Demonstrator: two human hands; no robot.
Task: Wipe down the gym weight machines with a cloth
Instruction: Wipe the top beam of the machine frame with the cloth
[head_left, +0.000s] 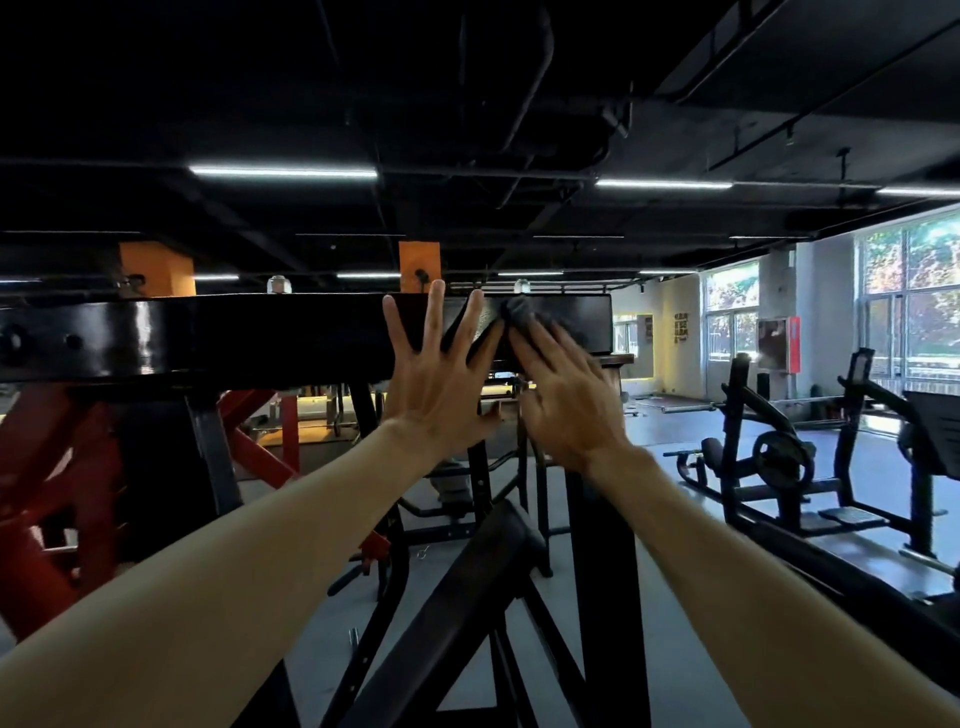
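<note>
Both hands (498, 384) press cloth (511, 317) on crossbeam (260, 338).

A horizontal crossbeam (291, 338) of the weight machine spans the view from the left edge to right of centre; the left hand (441, 384) lies flat against its front face, with the right hand (566, 395) just beside it on the right, pressing a cloth (522, 312) onto the beam; below the hands a slanted frame bar (447, 613) rises from the floor; well to the right stand bench machines (789, 467), with windows (909, 291) behind them.
</note>
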